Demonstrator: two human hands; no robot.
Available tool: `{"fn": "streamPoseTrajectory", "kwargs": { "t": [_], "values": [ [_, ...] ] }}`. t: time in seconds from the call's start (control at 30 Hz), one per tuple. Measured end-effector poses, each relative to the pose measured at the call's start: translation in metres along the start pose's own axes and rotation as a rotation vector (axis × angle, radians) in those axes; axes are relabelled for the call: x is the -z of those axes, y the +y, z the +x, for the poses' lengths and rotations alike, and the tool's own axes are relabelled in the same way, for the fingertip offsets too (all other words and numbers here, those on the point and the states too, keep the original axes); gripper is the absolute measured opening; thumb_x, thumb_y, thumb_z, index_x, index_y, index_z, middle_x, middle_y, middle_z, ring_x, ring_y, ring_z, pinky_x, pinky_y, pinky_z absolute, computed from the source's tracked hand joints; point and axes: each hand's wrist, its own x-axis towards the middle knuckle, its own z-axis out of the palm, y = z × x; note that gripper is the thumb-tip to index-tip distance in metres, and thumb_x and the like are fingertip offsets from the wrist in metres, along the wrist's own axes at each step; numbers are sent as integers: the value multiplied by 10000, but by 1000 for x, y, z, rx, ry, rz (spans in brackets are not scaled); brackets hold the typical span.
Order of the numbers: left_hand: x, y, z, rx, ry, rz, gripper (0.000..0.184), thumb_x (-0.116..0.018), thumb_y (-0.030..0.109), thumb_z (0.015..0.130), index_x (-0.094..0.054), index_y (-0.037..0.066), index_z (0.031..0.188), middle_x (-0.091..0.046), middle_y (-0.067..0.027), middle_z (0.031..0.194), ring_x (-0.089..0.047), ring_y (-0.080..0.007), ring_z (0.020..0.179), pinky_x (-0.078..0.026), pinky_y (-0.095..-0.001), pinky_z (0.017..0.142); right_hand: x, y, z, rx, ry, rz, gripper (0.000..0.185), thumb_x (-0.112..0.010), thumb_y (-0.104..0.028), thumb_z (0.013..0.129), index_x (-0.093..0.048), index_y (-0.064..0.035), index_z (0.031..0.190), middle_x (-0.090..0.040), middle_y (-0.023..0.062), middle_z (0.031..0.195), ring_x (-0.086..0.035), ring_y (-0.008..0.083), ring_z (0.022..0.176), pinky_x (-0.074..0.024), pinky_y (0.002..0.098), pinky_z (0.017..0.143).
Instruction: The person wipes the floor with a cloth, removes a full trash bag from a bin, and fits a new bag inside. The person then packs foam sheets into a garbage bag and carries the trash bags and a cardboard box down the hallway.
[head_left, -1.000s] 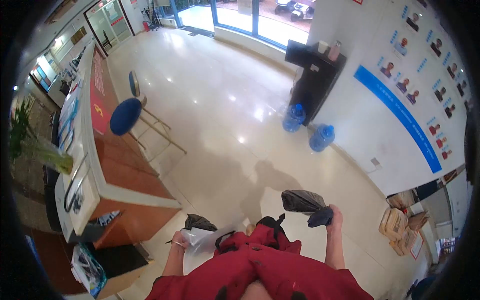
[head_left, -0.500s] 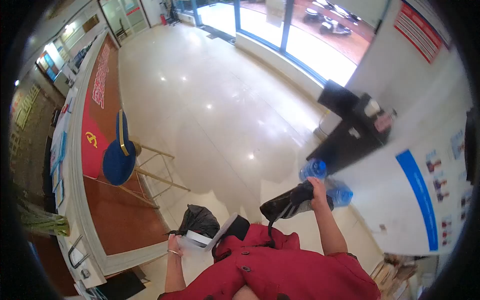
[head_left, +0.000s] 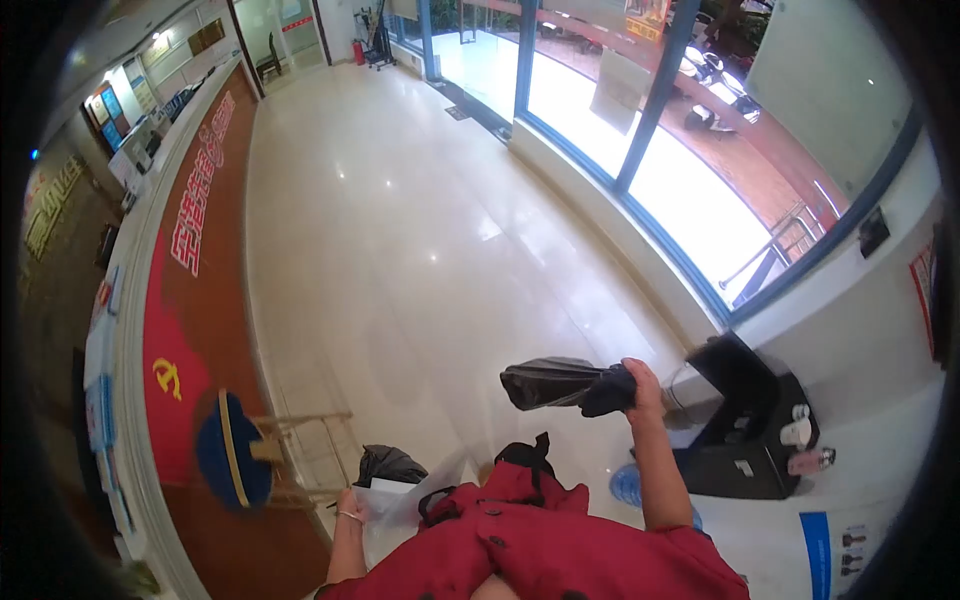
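Note:
My right hand (head_left: 643, 386) is closed on the gathered end of a black plastic bag (head_left: 552, 383), which sticks out to the left in front of my red top. Lower on the left, my left hand (head_left: 351, 505) is closed on a translucent plastic bag (head_left: 398, 515) with something white in it. Just beyond that hand, a crumpled black bag (head_left: 390, 465) shows against the floor; whether the same fingers hold it is hidden. A dark strap hangs at the front of my clothing.
A long counter (head_left: 215, 300) with a red panel runs along the left, a blue folding stool (head_left: 232, 450) beside it. At the right are a black cabinet (head_left: 735, 460), a blue water bottle (head_left: 627, 486) and large windows (head_left: 640, 190).
The view has swung right towards the windows; the cabinet and bottles now sit lower in it. Both hands keep their hold, and the bag in my right hand has shifted in front of the cabinet.

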Motion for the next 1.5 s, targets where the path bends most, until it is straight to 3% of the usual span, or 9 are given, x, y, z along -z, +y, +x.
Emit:
{"fn": "streamPoseTrajectory", "kwargs": {
  "t": [0.27,0.37,0.47,0.7,0.97,1.33,1.4,1.43,1.5],
  "values": [
    [-76,115,174,27,14,221,253,-404,177,826,-566,-11,875,-583,-63,876,-518,-180,726,-438,-314,678,-160,-20,210,73,-52,32,138,-573,-123,750,-565,-18,840,-555,54,744,-538,145,698,-451,272,667],
    [-112,178,232,-557,180,1194,159,-473,107,758,-549,17,864,-523,-105,819,-484,-214,689,-422,-352,585,-249,-34,303,-14,-64,15,150,-588,-145,731,-569,-31,827,-545,38,725,-534,139,686,-453,269,654],
    [-184,244,214,-117,403,151,210,-480,92,734,-530,-16,906,-545,-131,865,-518,-222,767,-437,-328,660,-334,-37,378,-27,-92,-69,127,-584,-136,732,-573,-43,817,-546,36,721,-535,138,679,-457,271,651],
    [-310,391,287,34,433,-155,101,-452,56,736,-505,-21,773,-532,-110,724,-501,-175,664,-419,-306,555,-500,-42,569,-20,-182,-28,112,-584,-144,738,-571,-48,795,-545,34,707,-529,133,663,-447,266,627],
    [-517,652,339,-72,186,1288,122,-481,100,757,-563,13,733,-552,-101,625,-499,-186,546,-409,-326,481,-673,-93,692,19,-20,12,134,-589,-175,716,-534,-61,759,-529,40,699,-522,143,634,-459,286,601],
    [-610,866,606,-59,482,784,217,-486,128,735,-594,34,897,-598,-116,911,-555,-205,769,-440,-318,646,-968,-93,977,-77,-266,46,104,-575,-131,746,-574,-46,805,-545,23,721,-523,117,663,-440,254,617],
    [-611,899,642,-657,292,1955,180,-457,95,742,-571,-5,839,-593,-85,817,-523,-170,704,-434,-299,616,-1030,-93,1026,-81,-288,23,101,-573,-125,746,-577,-46,809,-549,17,726,-520,108,665,-431,242,612],
    [-631,921,670,-239,328,1070,151,-440,66,741,-553,-21,791,-572,-62,767,-479,-143,669,-427,-289,591,-1062,-90,1053,-77,-293,35,99,-576,-125,745,-578,-47,806,-549,15,725,-519,106,665,-429,239,615],
    [-698,986,678,-274,297,1255,147,-438,65,741,-551,-17,785,-574,-70,770,-471,-141,664,-427,-292,580,-1119,-89,1113,-64,-297,50,97,-579,-124,744,-578,-48,804,-549,13,724,-518,104,665,-428,237,618]
  ]
}}
